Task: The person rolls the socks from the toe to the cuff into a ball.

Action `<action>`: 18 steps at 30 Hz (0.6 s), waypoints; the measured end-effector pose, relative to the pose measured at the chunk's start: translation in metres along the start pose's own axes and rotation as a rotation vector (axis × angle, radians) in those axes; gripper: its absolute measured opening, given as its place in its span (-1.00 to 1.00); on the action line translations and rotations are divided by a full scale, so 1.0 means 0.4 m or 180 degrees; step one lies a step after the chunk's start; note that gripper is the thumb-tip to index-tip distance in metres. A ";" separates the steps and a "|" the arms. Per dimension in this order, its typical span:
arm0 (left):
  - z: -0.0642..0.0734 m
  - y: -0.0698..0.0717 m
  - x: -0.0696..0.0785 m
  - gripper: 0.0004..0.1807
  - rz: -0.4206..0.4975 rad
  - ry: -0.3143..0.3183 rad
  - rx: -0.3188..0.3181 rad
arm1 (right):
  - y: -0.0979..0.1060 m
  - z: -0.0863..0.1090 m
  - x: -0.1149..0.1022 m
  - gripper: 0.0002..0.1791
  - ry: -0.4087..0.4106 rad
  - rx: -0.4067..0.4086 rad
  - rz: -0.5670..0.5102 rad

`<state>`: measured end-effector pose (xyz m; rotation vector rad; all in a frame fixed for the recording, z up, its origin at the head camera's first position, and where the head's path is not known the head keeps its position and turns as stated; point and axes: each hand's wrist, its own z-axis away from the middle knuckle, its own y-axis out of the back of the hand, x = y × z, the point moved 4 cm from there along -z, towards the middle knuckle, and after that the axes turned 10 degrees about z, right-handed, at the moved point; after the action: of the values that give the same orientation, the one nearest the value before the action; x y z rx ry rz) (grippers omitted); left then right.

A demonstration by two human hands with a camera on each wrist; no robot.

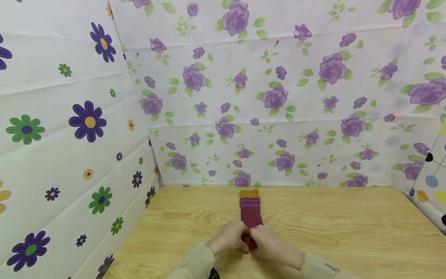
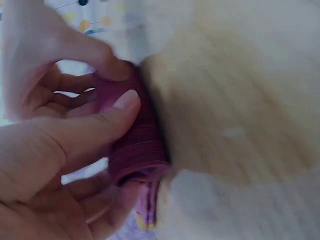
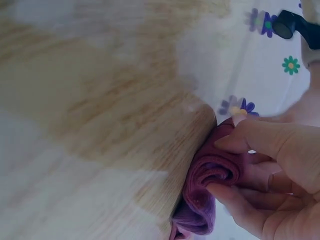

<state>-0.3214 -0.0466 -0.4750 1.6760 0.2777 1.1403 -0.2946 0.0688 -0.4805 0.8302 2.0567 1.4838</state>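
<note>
A white daisy-print sheet hangs at the left, and on the wood-grain table to its right the left hand pinches the rolled near end of a maroon ribbed sock, whose flat mustard-tipped end points toward the rose-print sheet. Just beside it, the right hand pinches the same roll, thumb and fingers closed around it.

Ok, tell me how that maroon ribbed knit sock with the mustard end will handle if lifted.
Likely floppy: beyond its roll, the sock lies flat along the yellow-brown wood-grain table. Probably light, since the coiled end shows thin fabric layers. That coil may loosen if the left hand and right hand ease their grip, as no fastening shows.
</note>
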 end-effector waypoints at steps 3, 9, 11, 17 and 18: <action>0.000 -0.006 0.000 -0.64 -0.0302 -0.0198 0.0003 | -0.001 -0.002 0.017 -0.75 -0.0006 -0.0045 -0.0286; 0.005 -0.008 0.002 -0.53 -0.0487 -0.0335 -0.0055 | -0.008 -0.002 0.044 -0.70 -0.0077 -0.0105 -0.0700; 0.005 -0.007 0.002 -0.54 -0.0419 -0.0321 -0.0101 | -0.007 -0.001 0.051 -0.69 -0.0095 -0.0124 -0.0806; -0.003 -0.005 -0.005 -0.52 -0.0073 -0.0241 -0.0190 | 0.000 -0.003 0.063 -0.76 -0.0285 -0.0311 -0.1016; -0.004 -0.005 -0.006 -0.51 -0.0066 -0.0244 -0.0195 | 0.002 -0.003 0.064 -0.75 -0.0307 -0.0320 -0.1002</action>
<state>-0.3233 -0.0461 -0.4779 1.6552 0.2092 1.0566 -0.3132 0.0862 -0.4802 0.5009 1.9203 1.3333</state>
